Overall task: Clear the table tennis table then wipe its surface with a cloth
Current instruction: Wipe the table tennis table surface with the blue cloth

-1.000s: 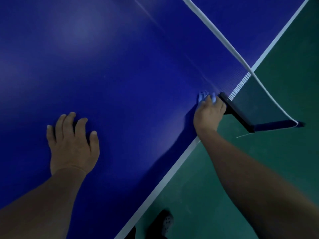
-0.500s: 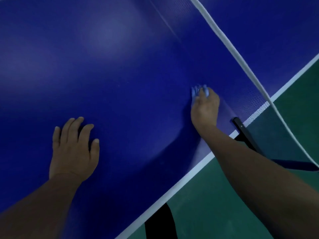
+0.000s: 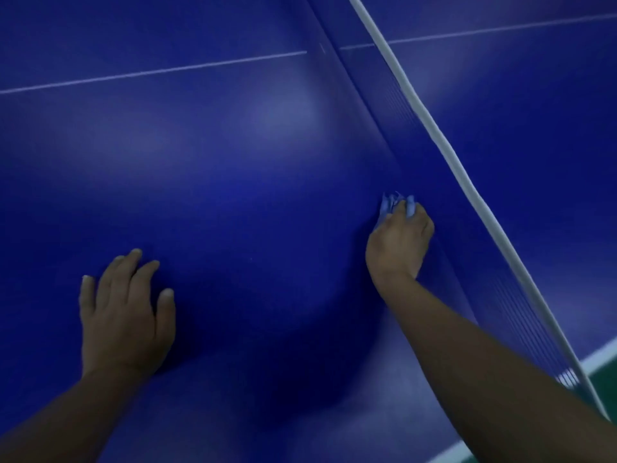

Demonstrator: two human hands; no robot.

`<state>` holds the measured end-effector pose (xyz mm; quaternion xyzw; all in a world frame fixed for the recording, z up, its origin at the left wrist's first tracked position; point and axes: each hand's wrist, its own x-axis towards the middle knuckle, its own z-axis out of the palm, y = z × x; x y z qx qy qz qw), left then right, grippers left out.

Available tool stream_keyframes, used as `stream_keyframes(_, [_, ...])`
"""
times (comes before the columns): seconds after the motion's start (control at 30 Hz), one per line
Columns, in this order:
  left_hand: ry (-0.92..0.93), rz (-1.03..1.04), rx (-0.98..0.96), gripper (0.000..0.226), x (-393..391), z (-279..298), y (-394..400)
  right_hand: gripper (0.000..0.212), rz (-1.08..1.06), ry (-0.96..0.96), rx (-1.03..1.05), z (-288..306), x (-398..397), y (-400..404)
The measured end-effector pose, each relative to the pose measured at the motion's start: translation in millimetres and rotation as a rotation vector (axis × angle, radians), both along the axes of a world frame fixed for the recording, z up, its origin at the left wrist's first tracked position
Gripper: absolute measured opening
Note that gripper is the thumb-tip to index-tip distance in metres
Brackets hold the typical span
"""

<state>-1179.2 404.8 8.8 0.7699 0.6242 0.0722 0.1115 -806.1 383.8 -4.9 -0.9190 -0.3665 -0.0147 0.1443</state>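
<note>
The blue table tennis table [image 3: 233,168] fills the view. My right hand [image 3: 399,242] grips a bunched light-blue cloth [image 3: 394,203] and presses it on the table surface close beside the net. Only the cloth's folds poking out past my fingers are visible. My left hand [image 3: 122,312] rests flat on the table at the lower left, fingers spread, holding nothing.
The net [image 3: 444,148] with its white top band runs diagonally from the top centre to the lower right. A thin white centre line [image 3: 153,72] crosses the far surface. The white side edge and green floor [image 3: 607,369] show at the lower right.
My right hand with the cloth has slid along the net, away from the table's side edge and net post toward the middle. The left hand has stayed flat on the table.
</note>
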Motion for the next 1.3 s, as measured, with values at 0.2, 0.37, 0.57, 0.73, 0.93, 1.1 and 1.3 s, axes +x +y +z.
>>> stream_keyframes(0.2, [-0.061,0.243,-0.023,0.067,28,0,77,0.046,0.126,-0.05,0.001,-8,13,96])
stream_keyframes(0.37, [-0.015,0.268,-0.079,0.073,24,-12,85,0.045,0.294,-0.179,0.025,-8,27,182])
stream_keyframes(0.57, [-0.017,0.277,-0.096,0.075,23,-15,89,0.038,0.342,-0.004,0.134,5,45,295])
stream_keyframes(0.73, [-0.012,0.269,-0.131,0.076,23,-10,90,0.027,0.717,-0.037,0.144,4,-2,292])
stream_keyframes(0.93, [-0.031,0.262,-0.108,0.068,23,-12,90,0.048,0.82,-0.1,0.072,12,17,314])
stream_keyframes(1.1, [-0.017,0.244,-0.082,0.064,22,-15,90,0.039,1.043,-0.057,0.058,27,-51,351])
stream_keyframes(1.3, [-0.013,0.242,-0.074,0.065,22,-15,90,0.036,1.973,-0.05,-0.11,8,-76,190])
